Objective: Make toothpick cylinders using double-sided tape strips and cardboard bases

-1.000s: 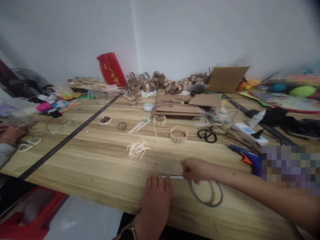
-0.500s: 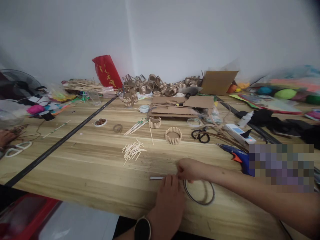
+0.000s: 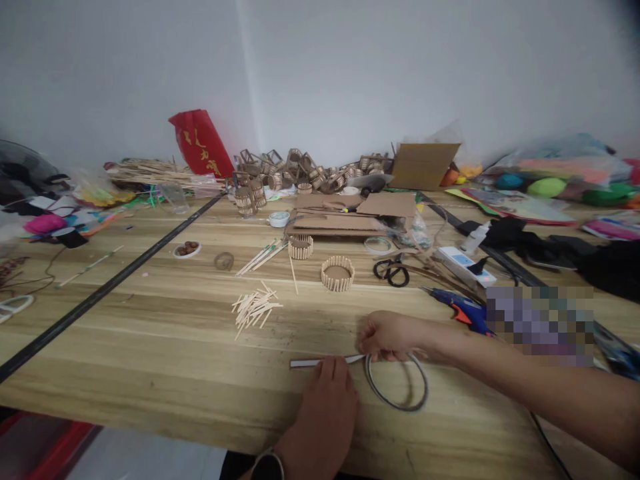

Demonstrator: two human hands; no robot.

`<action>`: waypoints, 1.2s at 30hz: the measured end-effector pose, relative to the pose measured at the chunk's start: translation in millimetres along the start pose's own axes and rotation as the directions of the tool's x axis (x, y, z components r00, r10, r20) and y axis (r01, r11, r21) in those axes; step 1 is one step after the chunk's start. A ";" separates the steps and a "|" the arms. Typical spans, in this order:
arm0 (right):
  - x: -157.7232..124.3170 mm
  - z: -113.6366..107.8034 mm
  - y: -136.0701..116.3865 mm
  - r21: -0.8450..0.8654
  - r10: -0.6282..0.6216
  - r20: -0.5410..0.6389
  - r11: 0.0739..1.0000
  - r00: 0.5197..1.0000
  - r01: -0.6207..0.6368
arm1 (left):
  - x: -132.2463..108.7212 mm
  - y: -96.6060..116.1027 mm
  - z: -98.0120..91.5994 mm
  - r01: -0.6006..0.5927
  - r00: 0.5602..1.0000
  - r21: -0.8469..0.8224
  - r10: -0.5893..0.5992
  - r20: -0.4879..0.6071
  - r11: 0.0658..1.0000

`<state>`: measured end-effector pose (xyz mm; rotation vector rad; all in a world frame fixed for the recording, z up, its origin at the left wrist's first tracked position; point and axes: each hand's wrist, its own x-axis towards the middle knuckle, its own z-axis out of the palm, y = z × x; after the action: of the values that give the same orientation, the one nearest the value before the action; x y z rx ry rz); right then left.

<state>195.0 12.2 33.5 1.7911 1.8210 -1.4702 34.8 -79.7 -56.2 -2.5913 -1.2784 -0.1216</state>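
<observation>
A thin grey strip (image 3: 306,363) lies flat on the wooden table (image 3: 165,333) near its front edge, and its right end curls into a loop (image 3: 397,393). My left hand (image 3: 325,417) rests flat, fingers together, with its fingertips pressing on the strip. My right hand (image 3: 385,335) is closed in a pinch on the strip where it meets the loop. A pile of short wooden sticks (image 3: 253,307) lies just beyond the hands, along with two small round stick baskets (image 3: 337,273) (image 3: 301,247).
A blue glue gun (image 3: 457,308), black scissors (image 3: 391,272) and a white power strip (image 3: 463,261) lie to the right. Cardboard sheets (image 3: 350,217), several stick baskets (image 3: 295,170) and a red bag (image 3: 200,143) stand at the back. A black rail (image 3: 115,280) crosses the table's left side.
My left hand has slid to the right along the strip, baring more of the strip's left end. My right hand stays pinched at the loop. The view has shifted to the right.
</observation>
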 end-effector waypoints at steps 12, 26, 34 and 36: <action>-4.5 -8.8 23.3 -0.099 0.051 0.000 0.994 0.999 -0.051 | -3.0 -5.0 -10.3 -0.051 0.993 0.036 0.055 -0.102 0.998; 1.4 -3.6 15.1 -0.277 0.024 -0.079 0.960 0.997 -0.045 | -0.8 -6.9 -5.0 -0.052 0.999 -0.027 0.051 -0.010 0.998; 6.1 -1.2 6.6 -0.392 0.071 -0.091 0.914 0.993 -0.101 | 17.2 -8.7 -17.2 -0.016 0.992 -0.123 0.030 0.121 0.992; 4.4 0.1 2.5 -0.412 0.089 -0.088 0.904 0.992 -0.117 | 17.6 -9.7 -19.5 0.005 0.992 -0.136 0.012 0.123 0.991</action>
<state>195.9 14.4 29.0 1.7016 1.8623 -0.9022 38.6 -65.6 -32.4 -2.7550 -1.3515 -0.0498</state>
